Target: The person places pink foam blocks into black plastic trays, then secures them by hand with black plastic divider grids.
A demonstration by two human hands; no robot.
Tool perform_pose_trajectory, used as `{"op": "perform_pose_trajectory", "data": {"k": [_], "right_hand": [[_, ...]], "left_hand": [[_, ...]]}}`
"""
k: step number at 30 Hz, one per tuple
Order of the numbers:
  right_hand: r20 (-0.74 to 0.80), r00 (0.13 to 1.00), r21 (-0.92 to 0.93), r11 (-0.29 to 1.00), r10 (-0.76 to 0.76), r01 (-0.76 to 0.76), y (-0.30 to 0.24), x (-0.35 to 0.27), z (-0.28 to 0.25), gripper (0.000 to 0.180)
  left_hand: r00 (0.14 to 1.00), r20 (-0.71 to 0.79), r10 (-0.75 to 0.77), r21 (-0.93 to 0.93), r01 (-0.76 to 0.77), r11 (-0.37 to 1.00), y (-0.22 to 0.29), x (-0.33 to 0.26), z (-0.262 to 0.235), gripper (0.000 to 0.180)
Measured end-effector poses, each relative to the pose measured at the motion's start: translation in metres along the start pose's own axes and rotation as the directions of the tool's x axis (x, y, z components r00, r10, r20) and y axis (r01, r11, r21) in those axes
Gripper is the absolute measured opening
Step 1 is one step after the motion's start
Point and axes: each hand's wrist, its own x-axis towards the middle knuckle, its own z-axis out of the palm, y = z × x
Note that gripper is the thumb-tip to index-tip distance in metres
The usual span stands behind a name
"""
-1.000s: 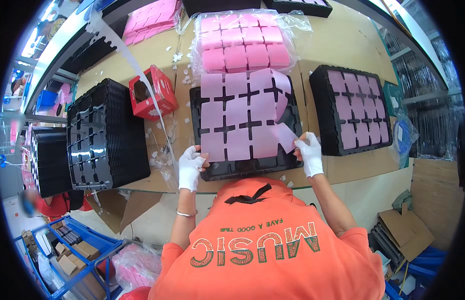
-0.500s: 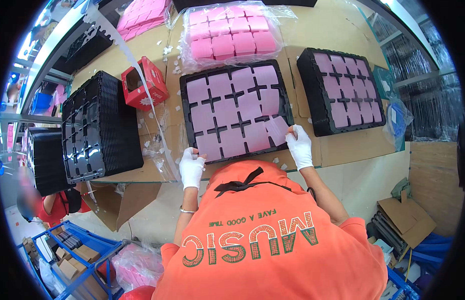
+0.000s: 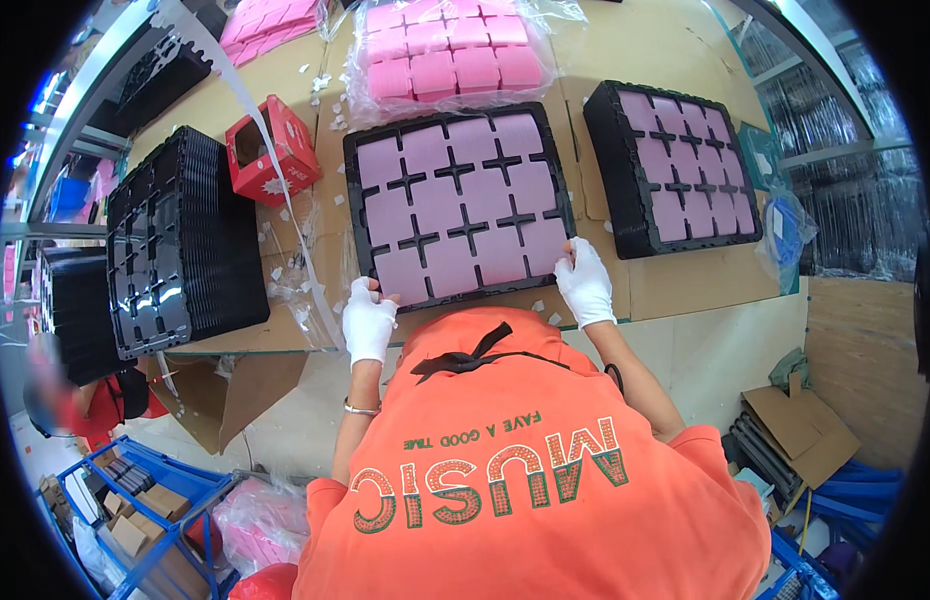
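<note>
In front of me lies a black plastic tray (image 3: 355,215), its compartments covered by a pink foam sheet (image 3: 441,214). Black cross-shaped dividers stick up through slits in the sheet, which lies flat. My left hand (image 3: 369,322), in a white glove with bare fingertips, is closed on the tray's near left corner. At the near right corner, my right hand (image 3: 585,284), gloved the same way, has its fingers curled against the tray's edge. The undersides of both grips are hidden.
Another black tray stack (image 3: 635,190) topped with pink foam stands right. Tall stacked black trays (image 3: 210,245) and a red box (image 3: 275,165) are left. Bagged pink foam sheets (image 3: 450,65) lie beyond. White scraps dot the cardboard-covered table (image 3: 685,285). A person (image 3: 100,400) is at lower left.
The raised foam flap at the near right corner now lies flat in the tray. My right hand has moved from that flap to the tray's edge. The whole view has shifted slightly.
</note>
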Motion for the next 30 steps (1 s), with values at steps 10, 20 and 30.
{"op": "perform_pose_trajectory", "data": {"k": [10, 20, 30], "right_hand": [[-0.072, 0.923, -0.497, 0.816, -0.378, 0.295, 0.004, -0.009, -0.049, 0.013], [0.255, 0.485, -0.411, 0.36, -0.837, 0.838, 0.015, 0.016, -0.011, 0.027], [0.275, 0.438, -0.325, 0.347, -0.856, 0.88, -0.016, 0.045, -0.009, 0.026]], "left_hand": [[0.788, -0.184, 0.587, 0.564, -0.404, 0.72, -0.014, -0.021, -0.033, 0.029], [0.419, 0.422, 0.804, 0.518, -0.839, 0.165, -0.007, 0.009, -0.005, 0.033], [0.398, 0.501, 0.769, 0.506, -0.855, 0.113, 0.01, 0.034, -0.005, 0.038]]}}
